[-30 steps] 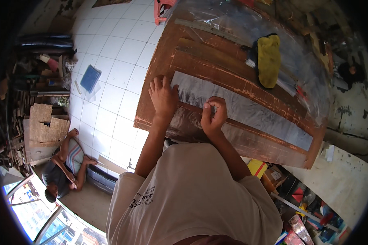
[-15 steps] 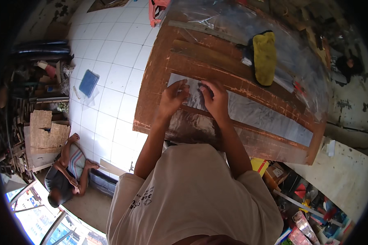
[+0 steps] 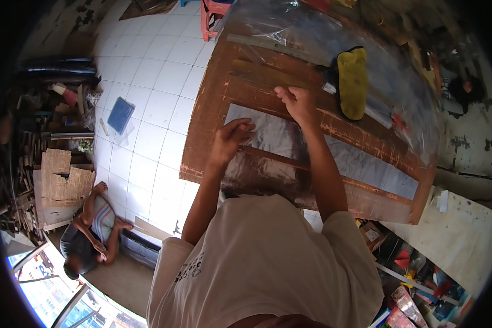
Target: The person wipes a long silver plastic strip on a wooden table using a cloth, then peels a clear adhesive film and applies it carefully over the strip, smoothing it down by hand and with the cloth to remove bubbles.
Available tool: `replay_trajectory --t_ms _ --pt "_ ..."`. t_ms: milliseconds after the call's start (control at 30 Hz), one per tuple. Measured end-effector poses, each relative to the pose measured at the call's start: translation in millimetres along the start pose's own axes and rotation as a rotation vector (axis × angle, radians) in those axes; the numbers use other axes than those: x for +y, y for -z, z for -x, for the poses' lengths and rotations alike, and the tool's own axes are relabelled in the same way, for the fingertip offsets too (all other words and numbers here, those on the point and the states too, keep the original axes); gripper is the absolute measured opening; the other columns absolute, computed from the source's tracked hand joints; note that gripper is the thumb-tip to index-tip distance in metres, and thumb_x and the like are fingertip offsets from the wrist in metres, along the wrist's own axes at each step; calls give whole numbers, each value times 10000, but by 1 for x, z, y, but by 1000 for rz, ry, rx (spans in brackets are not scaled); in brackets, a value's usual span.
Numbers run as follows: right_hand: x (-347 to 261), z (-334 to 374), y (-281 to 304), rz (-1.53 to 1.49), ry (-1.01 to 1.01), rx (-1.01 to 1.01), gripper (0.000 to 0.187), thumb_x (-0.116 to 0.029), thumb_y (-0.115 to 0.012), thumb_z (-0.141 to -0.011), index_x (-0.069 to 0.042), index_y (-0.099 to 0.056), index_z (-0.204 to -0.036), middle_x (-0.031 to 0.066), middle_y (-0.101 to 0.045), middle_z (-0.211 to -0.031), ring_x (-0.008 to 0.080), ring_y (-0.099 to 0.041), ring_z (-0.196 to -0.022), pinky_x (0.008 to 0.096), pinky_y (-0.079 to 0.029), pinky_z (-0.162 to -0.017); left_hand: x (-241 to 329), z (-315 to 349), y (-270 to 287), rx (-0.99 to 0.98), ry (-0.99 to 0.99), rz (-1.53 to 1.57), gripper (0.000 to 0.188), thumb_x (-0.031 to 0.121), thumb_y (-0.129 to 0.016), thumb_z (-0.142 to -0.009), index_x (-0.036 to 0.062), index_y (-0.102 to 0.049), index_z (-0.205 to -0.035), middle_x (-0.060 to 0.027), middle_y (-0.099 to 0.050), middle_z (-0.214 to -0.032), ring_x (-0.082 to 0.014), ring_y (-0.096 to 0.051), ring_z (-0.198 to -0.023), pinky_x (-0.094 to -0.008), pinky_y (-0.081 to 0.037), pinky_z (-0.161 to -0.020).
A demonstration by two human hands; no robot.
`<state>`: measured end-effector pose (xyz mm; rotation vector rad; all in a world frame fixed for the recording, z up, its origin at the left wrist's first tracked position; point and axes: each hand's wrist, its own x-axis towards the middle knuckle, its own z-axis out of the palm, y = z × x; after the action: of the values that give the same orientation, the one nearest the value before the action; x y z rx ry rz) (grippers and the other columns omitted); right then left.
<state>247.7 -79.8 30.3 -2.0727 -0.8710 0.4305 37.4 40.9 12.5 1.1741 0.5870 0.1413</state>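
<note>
A long grey, wrinkled, shiny strip of sheet lies slantwise across a worn brown board. My left hand is over the strip's left end, its fingers half bent, with a gap between them and the thumb. My right hand is beyond the strip's far edge, above the board. Its fingers are curled in and closed; whether something thin is between them is too small to tell. Farther right on the board lies a yellow, sole-shaped piece with a dark edge.
Clear plastic sheeting covers the board's far side, and a flat bar lies there. A blue flat object rests on the tiled floor. At the lower left another person sits near wood scraps. Cluttered goods fill the lower right.
My right hand has moved away from my left, up and to the right past the strip's far edge. My left hand has shifted slightly down and stays over the strip's left end.
</note>
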Motion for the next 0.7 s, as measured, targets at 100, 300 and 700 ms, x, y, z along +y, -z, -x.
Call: replay_trajectory --t_ms 100,300,700 --pt "0 16 3 62 170 362 267 -296 -630 -930 -41 -709 -927 138 -670 -784 219 -607 -634 342 -462 -603 6 0 -2 -15 24 -55 384 220 -511 -1003 -26 -515 -1297 -165 -656 -1147 -228 -671 -954 -333 -544 -824" --pt "-33 118 11 -444 -145 -480 274 -196 -630 -929 -9 -656 -1128 75 -693 -908 136 -642 -795 281 -507 -719 43 2 -19 -130 126 -54 362 180 -459 -1021 16 -469 -1344 -173 -642 -1170 -244 -662 -990 -370 -561 -840" --pt "-25 177 -26 -2070 -104 -116 714 -320 -701 -861 -131 -352 -1455 107 -367 -1493 268 -355 -1376 432 -248 -1165 93 18 -93 -332 78 212 374 131 -400 -1022 45 -421 -1385 -229 -599 -1224 -330 -662 -1002 -395 -571 -817"
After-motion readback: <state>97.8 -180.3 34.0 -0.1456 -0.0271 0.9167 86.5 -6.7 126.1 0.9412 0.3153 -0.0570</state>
